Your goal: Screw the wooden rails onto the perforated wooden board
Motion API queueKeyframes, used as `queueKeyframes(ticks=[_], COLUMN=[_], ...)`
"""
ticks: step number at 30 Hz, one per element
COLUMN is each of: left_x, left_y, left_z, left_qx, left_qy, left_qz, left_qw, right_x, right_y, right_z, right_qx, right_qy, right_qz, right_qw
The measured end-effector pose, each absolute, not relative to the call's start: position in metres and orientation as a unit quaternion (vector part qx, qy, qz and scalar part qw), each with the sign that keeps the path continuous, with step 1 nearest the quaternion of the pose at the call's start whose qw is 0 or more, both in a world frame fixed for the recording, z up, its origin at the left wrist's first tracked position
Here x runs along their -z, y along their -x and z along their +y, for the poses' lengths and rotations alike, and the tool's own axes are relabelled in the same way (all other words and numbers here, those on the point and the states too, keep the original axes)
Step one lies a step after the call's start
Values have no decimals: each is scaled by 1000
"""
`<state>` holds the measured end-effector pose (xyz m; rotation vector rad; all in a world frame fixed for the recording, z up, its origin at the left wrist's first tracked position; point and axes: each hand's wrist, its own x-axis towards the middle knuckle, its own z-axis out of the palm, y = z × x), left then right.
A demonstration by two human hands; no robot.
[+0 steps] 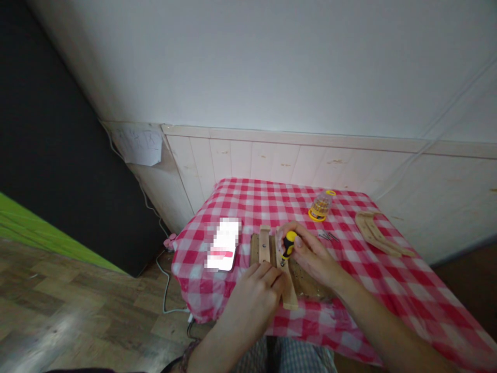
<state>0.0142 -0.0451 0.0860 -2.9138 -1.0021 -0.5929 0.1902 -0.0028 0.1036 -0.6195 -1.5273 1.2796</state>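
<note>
**Holding screwdriver (289,244) upright on long wooden slat (288,288)**

Left to right across checked tablecloth (341,324):

- Near left edge: 1 phone (223,244), lying flat, screen blurred out.
- Centre, near front edge: 1 holed wooden board (308,282) under 2 slats, both roughly parallel.
- Shorter slat (264,246): just beside the long one, small metal fittings showing along it.
- Left hand (252,295): fingers curled over the long slat, clamping it down near the near end.
- Right hand (312,254): fingers clenched round the yellow-and-black handle, tip down on the long slat, contact point partly hidden.
- Technique: best with shaft square to the slat, pressure straight down through the palm, clamping hand close to the tip.
- Far edge: 1 bit case (321,206), clear with yellow base.
- Just right of the hands: loose screws (328,236), too small to count, apparently 3 or 4.
- Near right edge: curved wooden pieces (376,234), apparently 2, stacked.
</note>
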Motion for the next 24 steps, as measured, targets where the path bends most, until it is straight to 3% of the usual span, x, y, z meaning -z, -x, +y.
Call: queueKeyframes(ticks=[16,20,24], left_x=[-89,-87,-84], left_y=[-15,-14,-14], left_z=[-45,-44,-43], left_qx=[190,189,198], left_qy=[926,927,926], left_qz=[-326,-322,-320], left_qw=[-17,-16,-18], right_x=[-109,-106,-106], right_y=[-182,-186,-188], right_z=[-9,-8,-7], right_qx=[-596,-569,-505], right_qy=[252,247,270], right_qz=[-609,-644,-657], right_qw=[458,447,490])
